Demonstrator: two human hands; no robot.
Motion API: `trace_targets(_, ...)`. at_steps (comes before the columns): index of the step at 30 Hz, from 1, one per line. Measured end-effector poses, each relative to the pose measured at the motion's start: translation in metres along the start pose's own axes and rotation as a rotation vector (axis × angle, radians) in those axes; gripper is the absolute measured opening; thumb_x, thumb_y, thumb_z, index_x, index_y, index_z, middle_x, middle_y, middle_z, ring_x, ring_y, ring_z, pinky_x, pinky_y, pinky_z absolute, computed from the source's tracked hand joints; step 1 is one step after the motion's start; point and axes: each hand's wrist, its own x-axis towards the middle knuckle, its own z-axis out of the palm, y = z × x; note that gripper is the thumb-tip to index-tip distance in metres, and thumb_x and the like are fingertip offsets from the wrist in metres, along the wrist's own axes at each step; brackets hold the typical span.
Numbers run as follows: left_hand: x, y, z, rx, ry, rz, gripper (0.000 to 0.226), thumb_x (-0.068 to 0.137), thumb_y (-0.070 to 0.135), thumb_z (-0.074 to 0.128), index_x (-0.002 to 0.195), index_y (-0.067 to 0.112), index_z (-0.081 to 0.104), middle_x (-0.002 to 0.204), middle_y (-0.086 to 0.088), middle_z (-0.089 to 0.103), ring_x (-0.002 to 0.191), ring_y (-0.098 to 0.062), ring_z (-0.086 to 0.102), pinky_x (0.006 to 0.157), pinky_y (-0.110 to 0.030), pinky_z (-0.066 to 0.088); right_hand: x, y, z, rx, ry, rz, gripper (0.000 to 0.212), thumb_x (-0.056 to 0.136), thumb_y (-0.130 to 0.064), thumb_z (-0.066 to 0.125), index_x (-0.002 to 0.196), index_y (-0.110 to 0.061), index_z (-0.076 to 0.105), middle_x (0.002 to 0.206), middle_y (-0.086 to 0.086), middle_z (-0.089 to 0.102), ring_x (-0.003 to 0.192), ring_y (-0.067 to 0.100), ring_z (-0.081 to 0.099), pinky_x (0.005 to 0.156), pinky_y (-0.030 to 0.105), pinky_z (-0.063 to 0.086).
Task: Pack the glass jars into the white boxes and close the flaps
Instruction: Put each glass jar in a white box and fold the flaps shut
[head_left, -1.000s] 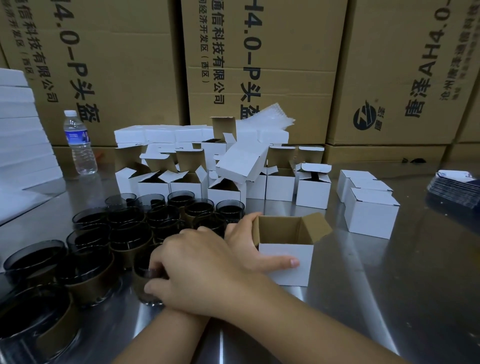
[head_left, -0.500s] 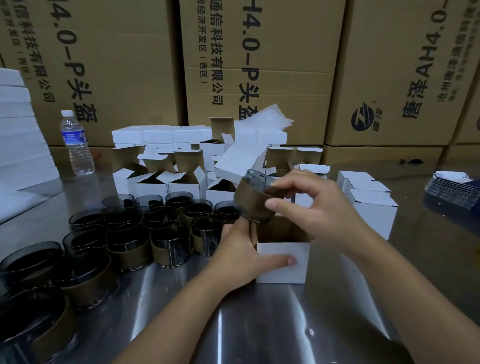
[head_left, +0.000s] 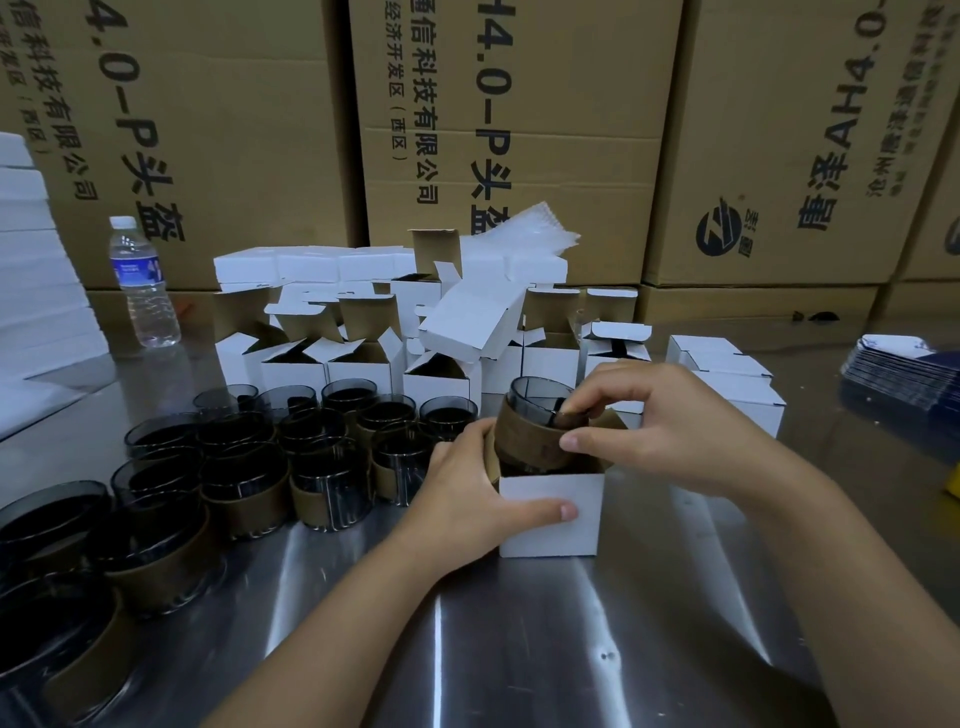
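Glossy steel table (head_left: 519, 649). 12 o'clock: many open boxes (head_left: 358, 364), white card lined brown, unfilled. 3 o'clock: few closed boxes (head_left: 737, 395). 9 o'clock: round smoked-glass jars (head_left: 244, 467), brown-banded, unpacked. Centre: left hand (head_left: 467, 499) gripped white box (head_left: 550, 519), flaps open; right hand (head_left: 670, 436) pinched one jar (head_left: 535, 426), tilted, half inside.

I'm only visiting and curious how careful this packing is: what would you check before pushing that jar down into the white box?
1. Box steadied: the left hand grips the white box. Ok.
2. Jar held: the right hand pinches the jar at its rim. Ok.
3. Box top open. Ok.
4. Jar upright: it leans. Not ok.
5. Jar seated: it is mostly above the box edge. Not ok.
6. Box bottom closed: cannot tell.
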Motion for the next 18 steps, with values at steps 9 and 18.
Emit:
trace_targets(9, -0.0002, 0.003, -0.0001, 0.02, -0.014, -0.015, 0.092, 0.035, 0.073, 0.073, 0.116, 0.056, 0.032, 0.118, 0.018, 0.038, 0.102, 0.019, 0.03, 0.075, -0.006, 0.028, -0.0032, 0.0031, -0.0032, -0.039, -0.029, 0.039, 0.012, 0.075, -0.028, 0.074, 0.076, -0.038, 0.067, 0.083, -0.021, 0.065, 0.082, -0.001, 0.06, 0.078, 0.023, 0.048)
trace_targets(18, 0.0003, 0.0032, -0.0002, 0.022, -0.018, -0.028, 0.089, 0.033, 0.074, 0.072, 0.11, 0.06, 0.03, 0.114, 0.021, 0.036, 0.105, 0.017, 0.031, 0.075, -0.005, 0.028, -0.0033, 0.0016, -0.0026, -0.089, -0.035, 0.051, 0.012, 0.077, -0.029, 0.072, 0.073, -0.038, 0.064, 0.082, -0.021, 0.064, 0.083, 0.0, 0.059, 0.082, 0.032, 0.049)
